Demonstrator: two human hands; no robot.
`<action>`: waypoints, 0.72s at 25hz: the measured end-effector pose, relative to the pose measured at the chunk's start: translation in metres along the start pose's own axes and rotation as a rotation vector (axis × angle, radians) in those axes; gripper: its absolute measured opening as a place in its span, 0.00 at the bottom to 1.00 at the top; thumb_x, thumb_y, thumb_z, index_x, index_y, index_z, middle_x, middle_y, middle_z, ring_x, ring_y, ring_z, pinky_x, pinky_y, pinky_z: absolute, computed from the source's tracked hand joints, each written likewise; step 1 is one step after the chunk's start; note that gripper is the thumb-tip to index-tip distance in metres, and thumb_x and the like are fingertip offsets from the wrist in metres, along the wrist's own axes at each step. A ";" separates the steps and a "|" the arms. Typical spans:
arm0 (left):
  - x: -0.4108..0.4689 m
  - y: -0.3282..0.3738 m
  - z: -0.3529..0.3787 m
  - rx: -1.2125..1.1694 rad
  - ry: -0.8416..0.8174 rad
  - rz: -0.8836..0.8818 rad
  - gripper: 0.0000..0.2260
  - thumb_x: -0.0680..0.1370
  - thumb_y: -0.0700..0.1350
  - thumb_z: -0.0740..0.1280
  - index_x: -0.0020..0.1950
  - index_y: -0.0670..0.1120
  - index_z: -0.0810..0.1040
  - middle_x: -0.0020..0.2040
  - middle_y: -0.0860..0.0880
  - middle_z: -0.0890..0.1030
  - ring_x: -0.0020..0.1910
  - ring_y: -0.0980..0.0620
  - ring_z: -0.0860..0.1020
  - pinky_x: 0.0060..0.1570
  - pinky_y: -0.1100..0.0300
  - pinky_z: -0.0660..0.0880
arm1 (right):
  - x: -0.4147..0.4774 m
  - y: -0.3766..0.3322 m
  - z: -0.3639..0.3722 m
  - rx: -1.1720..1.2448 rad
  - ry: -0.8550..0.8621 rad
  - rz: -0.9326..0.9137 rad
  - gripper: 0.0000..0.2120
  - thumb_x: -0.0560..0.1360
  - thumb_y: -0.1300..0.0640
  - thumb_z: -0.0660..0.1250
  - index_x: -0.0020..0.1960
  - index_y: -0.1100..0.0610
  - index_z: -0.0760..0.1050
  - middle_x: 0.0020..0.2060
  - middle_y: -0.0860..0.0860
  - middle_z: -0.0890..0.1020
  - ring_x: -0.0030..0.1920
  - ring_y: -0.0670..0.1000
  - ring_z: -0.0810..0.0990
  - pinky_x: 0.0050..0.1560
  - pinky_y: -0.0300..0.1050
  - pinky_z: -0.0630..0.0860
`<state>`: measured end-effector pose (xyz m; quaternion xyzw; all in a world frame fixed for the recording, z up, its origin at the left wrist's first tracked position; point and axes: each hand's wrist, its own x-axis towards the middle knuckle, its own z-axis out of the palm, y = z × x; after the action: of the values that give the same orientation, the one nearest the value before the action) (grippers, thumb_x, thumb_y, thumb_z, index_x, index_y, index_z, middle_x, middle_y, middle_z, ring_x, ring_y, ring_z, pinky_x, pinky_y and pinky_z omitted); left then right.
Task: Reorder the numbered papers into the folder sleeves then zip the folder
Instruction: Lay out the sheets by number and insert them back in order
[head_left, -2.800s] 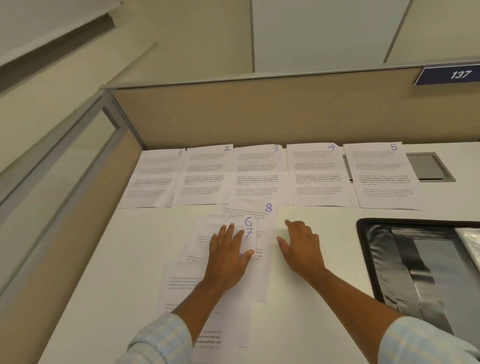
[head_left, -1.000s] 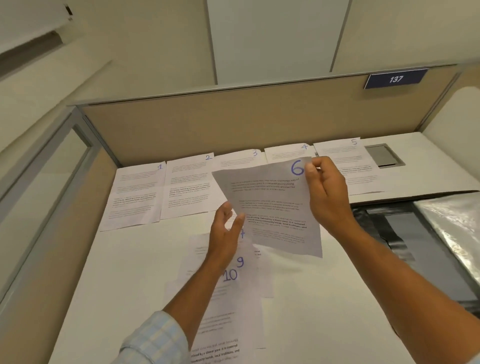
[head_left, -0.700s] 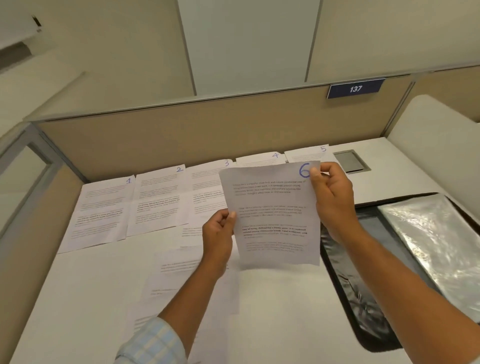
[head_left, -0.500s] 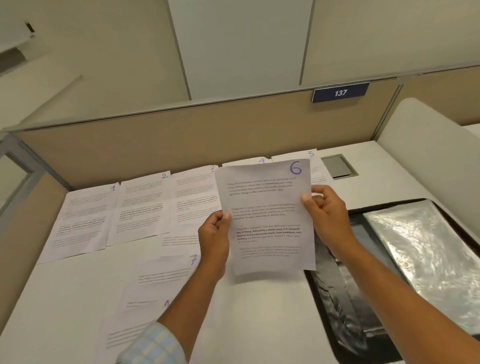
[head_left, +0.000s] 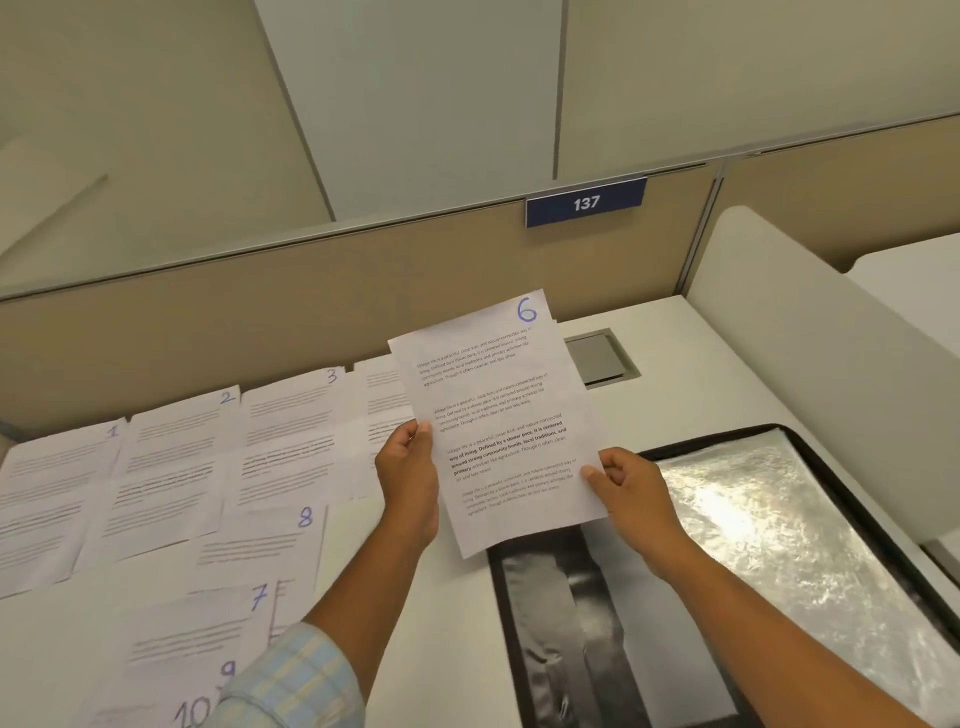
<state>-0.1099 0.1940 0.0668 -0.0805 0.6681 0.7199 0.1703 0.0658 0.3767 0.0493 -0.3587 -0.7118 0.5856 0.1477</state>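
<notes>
Head view: the sheet numbered 6 (head_left: 498, 426) is held up off the table (head_left: 441, 649), printed side toward the camera and tilted a little, its lower right corner hanging over the left part of the open folder (head_left: 722, 439). The left hand (head_left: 408, 478) pinches the sheet's left edge about halfway up, thumb on the front and the other fingers hidden behind the paper. The right hand (head_left: 631, 488) pinches the right edge lower down, thumb on the front and fingers (head_left: 615, 462) curled at the edge. The folder lies flat at the right of the table, black-rimmed, with a shiny clear sleeve (head_left: 779, 530) on its right half.

Sheets 1 (head_left: 57, 467), 2 (head_left: 176, 447) and 3 (head_left: 291, 426) lie side by side along the beige partition (head_left: 260, 312); another sheet beside 3 is partly covered by the held one. Nearer the camera, sheets 8 (head_left: 260, 540), 7 (head_left: 208, 623), 9 (head_left: 227, 669) and 10 (head_left: 192, 713) overlap in a loose pile. A blue plate reading 137 (head_left: 586, 202) sits on the partition.
</notes>
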 end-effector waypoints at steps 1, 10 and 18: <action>0.003 -0.001 0.015 -0.002 0.002 -0.005 0.08 0.86 0.47 0.65 0.55 0.48 0.84 0.52 0.51 0.88 0.53 0.46 0.86 0.45 0.54 0.82 | 0.010 0.003 -0.008 -0.004 0.024 0.005 0.04 0.83 0.57 0.68 0.51 0.53 0.81 0.47 0.46 0.87 0.49 0.47 0.86 0.47 0.42 0.83; 0.033 -0.029 0.145 0.133 -0.209 -0.078 0.11 0.82 0.36 0.68 0.59 0.50 0.81 0.53 0.51 0.88 0.53 0.49 0.86 0.55 0.47 0.84 | 0.104 0.025 -0.089 0.084 0.219 0.052 0.07 0.83 0.59 0.65 0.52 0.54 0.82 0.47 0.50 0.86 0.48 0.50 0.85 0.46 0.47 0.83; 0.052 -0.055 0.242 0.384 -0.407 -0.011 0.28 0.81 0.35 0.69 0.78 0.52 0.69 0.60 0.48 0.83 0.58 0.52 0.82 0.60 0.52 0.81 | 0.193 0.057 -0.145 0.031 0.356 0.151 0.08 0.84 0.56 0.65 0.52 0.53 0.83 0.48 0.50 0.85 0.49 0.53 0.84 0.52 0.53 0.83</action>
<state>-0.1121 0.4431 0.0203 0.0958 0.7437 0.5806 0.3172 0.0417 0.6177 -0.0052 -0.5069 -0.6363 0.5331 0.2324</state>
